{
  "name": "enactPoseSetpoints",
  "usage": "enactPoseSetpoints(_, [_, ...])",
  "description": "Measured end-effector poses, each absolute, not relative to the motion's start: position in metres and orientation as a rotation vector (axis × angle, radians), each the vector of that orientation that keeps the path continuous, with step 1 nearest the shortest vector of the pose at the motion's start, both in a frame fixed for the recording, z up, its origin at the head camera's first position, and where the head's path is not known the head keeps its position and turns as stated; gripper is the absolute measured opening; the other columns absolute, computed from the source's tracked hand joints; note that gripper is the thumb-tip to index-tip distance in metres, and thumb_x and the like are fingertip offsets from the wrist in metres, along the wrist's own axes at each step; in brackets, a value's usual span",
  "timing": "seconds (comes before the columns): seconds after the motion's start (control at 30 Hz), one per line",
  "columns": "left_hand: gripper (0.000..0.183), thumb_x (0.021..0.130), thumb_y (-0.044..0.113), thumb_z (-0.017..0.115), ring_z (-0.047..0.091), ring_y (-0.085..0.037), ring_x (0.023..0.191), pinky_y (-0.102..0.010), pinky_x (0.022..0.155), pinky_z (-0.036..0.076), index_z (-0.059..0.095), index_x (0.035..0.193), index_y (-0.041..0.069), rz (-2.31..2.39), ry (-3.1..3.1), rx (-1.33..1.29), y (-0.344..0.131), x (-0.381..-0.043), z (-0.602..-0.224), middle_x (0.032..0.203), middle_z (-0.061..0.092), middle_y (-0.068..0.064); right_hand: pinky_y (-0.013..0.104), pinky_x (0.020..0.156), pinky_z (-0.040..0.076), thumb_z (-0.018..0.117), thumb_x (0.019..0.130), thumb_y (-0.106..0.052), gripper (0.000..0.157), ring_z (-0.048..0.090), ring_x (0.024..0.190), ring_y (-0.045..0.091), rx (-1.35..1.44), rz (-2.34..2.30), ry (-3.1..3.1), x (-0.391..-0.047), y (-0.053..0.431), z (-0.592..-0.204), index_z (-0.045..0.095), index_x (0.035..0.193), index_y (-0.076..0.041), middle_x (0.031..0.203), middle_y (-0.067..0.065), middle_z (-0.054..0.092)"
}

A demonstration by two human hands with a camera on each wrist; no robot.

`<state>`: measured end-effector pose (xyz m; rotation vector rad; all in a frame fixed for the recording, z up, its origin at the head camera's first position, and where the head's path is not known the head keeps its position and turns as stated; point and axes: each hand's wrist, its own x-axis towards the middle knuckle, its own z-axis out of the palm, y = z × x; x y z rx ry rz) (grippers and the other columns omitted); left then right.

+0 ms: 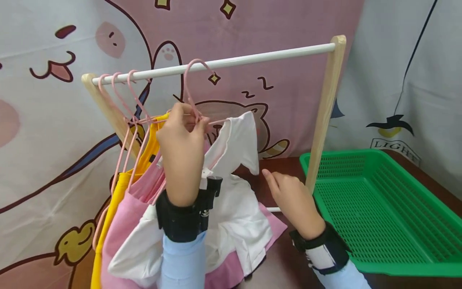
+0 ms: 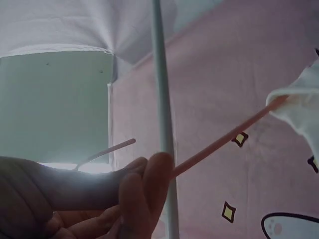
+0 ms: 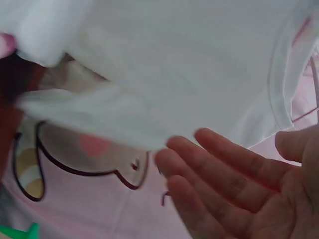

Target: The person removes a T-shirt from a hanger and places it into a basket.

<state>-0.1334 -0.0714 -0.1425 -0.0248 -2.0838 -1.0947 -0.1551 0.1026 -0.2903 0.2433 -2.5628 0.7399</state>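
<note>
left hand (image 1: 183, 150) pinching pink hanger (image 2: 219, 144), right hand (image 1: 295, 201), fingers outstretched, near white shirt (image 1: 236, 202)

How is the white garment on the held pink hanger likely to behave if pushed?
The white garment is probably floppy, as its cloth sags in folds. It looks light, being thin-looking cloth on a slim pink hanger. A push may make it swing, since the left hand pinches only the hanger and the cloth hangs loose.

Green basket (image 1: 375, 220) on brown table (image 1: 278, 255), cartoon backdrop (image 1: 288, 24) behind.
</note>
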Motion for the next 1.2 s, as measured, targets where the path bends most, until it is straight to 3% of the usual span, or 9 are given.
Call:
enactPoseSetpoints(0.1, [0.023,0.082,0.017,0.069,0.069,-0.017,0.076,-0.027,0.071,0.056,0.06,0.096,0.002,-1.115,-2.127,-0.05,-0.069,-0.124,-0.151,0.089,0.07,-0.01,0.032,0.052,0.043,0.044,0.098,-0.035,0.039,0.05,0.057,0.021,0.215,0.861,-2.404,-0.166,0.102,-0.277,0.06,0.082,-0.003,0.062,0.009,0.052])
enactPoseSetpoints(0.2, [0.023,0.082,0.018,0.069,0.069,-0.015,0.073,-0.024,0.07,0.056,0.061,0.096,0.002,-1.143,-2.164,-0.081,-0.069,-0.116,-0.162,0.087,0.071,-0.009,0.042,0.078,0.048,0.041,0.098,-0.038,0.043,0.058,0.091,0.028,0.237,1.001,-2.185,-0.182,0.103,-0.271,0.055,0.119,-0.003,0.099,0.015,0.061])
enactPoseSetpoints(0.27, [0.021,0.083,0.018,0.068,0.07,-0.014,0.073,-0.022,0.069,0.055,0.062,0.095,0.002,-1.167,-2.169,-0.104,-0.073,-0.114,-0.169,0.086,0.071,-0.008,0.049,0.099,0.038,0.037,0.097,-0.047,0.053,0.047,0.118,0.031,0.317,1.054,-2.074,-0.196,0.102,-0.271,0.045,0.135,-0.011,0.124,0.016,0.053])
enactPoseSetpoints(0.37, [0.018,0.084,0.016,0.067,0.069,-0.016,0.071,-0.017,0.067,0.053,0.064,0.093,0.002,-1.216,-2.153,-0.123,-0.077,-0.113,-0.179,0.085,0.072,-0.009,0.054,0.112,0.012,0.028,0.093,-0.059,0.058,0.023,0.138,0.031,0.528,1.044,-2.033,-0.213,0.1,-0.278,0.046,0.136,-0.022,0.14,0.012,0.04])
enactPoseSetpoints(0.47, [0.014,0.083,0.014,0.067,0.068,-0.016,0.069,-0.015,0.065,0.053,0.066,0.091,0.002,-1.273,-2.136,-0.121,-0.081,-0.114,-0.186,0.084,0.072,-0.01,0.056,0.11,0.003,0.027,0.091,-0.062,0.059,0.027,0.133,0.03,0.73,1.02,-2.025,-0.223,0.094,-0.288,0.055,0.126,-0.024,0.128,0.008,0.049])
enactPoseSetpoints(0.57, [0.013,0.084,0.013,0.067,0.068,-0.014,0.068,-0.016,0.065,0.053,0.065,0.089,0.002,-1.328,-2.144,-0.098,-0.083,-0.112,-0.192,0.082,0.072,-0.009,0.052,0.102,0.012,0.032,0.092,-0.057,0.054,0.042,0.108,0.025,0.829,0.988,-1.938,-0.23,0.09,-0.296,0.063,0.109,-0.017,0.096,0.005,0.057])
enactPoseSetpoints(0.7, [0.011,0.085,0.017,0.066,0.067,-0.011,0.067,-0.018,0.066,0.054,0.064,0.089,0.006,-1.359,-2.15,-0.116,-0.089,-0.113,-0.202,0.081,0.071,-0.004,0.043,0.086,0.018,0.043,0.091,-0.047,0.044,0.04,0.08,0.02,0.874,1.014,-1.742,-0.237,0.09,-0.302,0.066,0.086,-0.009,0.07,0.002,0.049])
enactPoseSetpoints(0.9, [0.022,0.084,0.041,0.064,0.066,-0.005,0.067,-0.022,0.063,0.055,0.064,0.09,0.02,-1.304,-2.075,-0.278,-0.106,-0.132,-0.236,0.082,0.07,0.011,0.033,0.087,0.017,0.046,0.091,-0.042,0.042,0.04,0.079,0.016,0.894,1.128,-1.71,-0.243,0.097,-0.298,0.065,0.082,-0.006,0.07,0.005,0.053])
enactPoseSetpoints(1.2, [0.01,0.082,0.019,0.07,0.066,0.0,0.07,-0.02,0.066,0.054,0.062,0.078,0.016,-1.298,-2.098,-0.274,-0.107,-0.097,-0.214,0.081,0.067,0.012,0.018,0.064,0.033,0.045,0.092,-0.036,0.04,0.043,0.072,0.002,0.614,1.495,-1.719,-0.249,0.11,-0.293,0.057,0.091,0.002,0.078,-0.015,0.048])
